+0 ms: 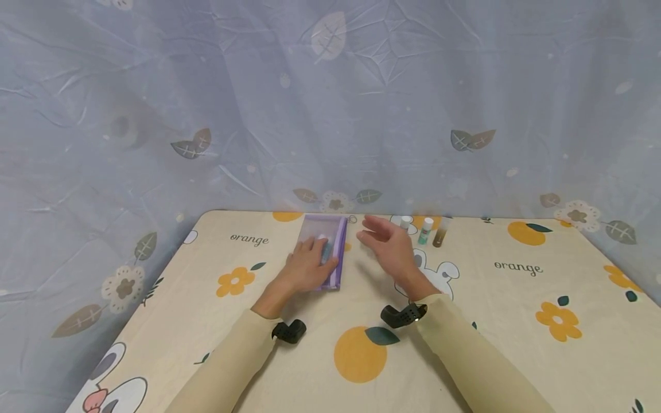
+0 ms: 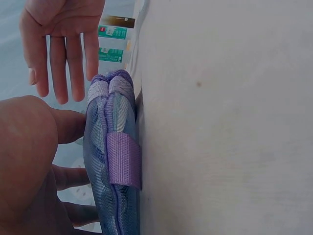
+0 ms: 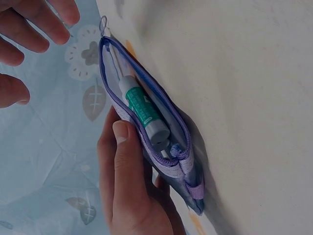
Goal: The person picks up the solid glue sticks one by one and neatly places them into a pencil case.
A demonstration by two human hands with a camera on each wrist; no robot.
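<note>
A purple-edged mesh zip pouch [image 1: 335,249] lies on the cloth, its opening gaping to the right. My left hand [image 1: 308,267] lies across it and holds its upper side, thumb close to the zipper rim, as the right wrist view also shows. Inside the opening lies a green glue stick [image 3: 142,105] with grey-white ends; the end of another pale thing shows below it. My right hand [image 1: 389,246] hovers to the right of the pouch, fingers extended and apart, holding nothing. Just beyond it stand two green glue sticks [image 1: 424,231] and a brown tube [image 1: 440,234] with a clear top.
A cream cloth [image 1: 289,355] printed with oranges, flowers and rabbits covers the table. A grey-blue leaf-patterned curtain [image 1: 330,103] hangs along the back edge. A thin cord loop [image 3: 103,24] hangs from the pouch's far end.
</note>
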